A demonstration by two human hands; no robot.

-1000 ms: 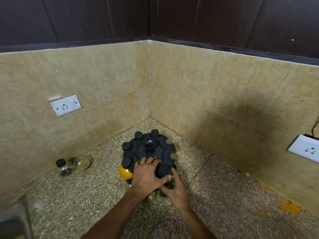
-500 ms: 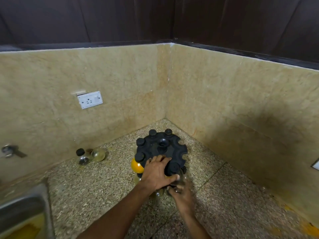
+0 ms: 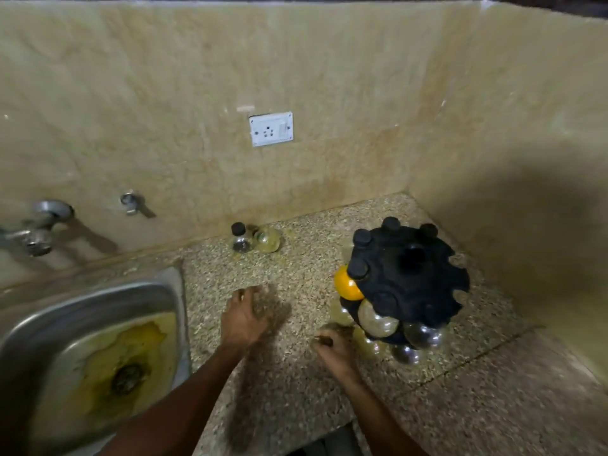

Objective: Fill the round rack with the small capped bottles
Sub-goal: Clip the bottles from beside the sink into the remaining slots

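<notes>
My left hand is out over the bare speckled counter, between the sink and the round rack, fingers loosely curled and blurred, with nothing in them that I can make out. My right hand sits low just beside the rack's near-left foot, curled inward; whether it pinches anything I cannot tell, the blur hides it. The rack stands toward the counter's far right corner, near the side wall, black and notched around its rim, with several black caps seated in the slots on its far and left sides and glass bottles, one yellow, hanging below. The notches along its right and near-right rim look open, so I judge the job partly done. The bottles left to load wait at the back edge of the counter against the wall: one small capped bottle standing upright, cap up, and touching or just beside it a clear bottle that looks to be lying on its side, its neck end too blurred to place. Both lie straight ahead of my left hand, toward the wall, and well apart from my right. So the left hand is the nearer one for the next pick; the upright bottle's axis is vertical, which I think suits a grip from above around the cap.
</notes>
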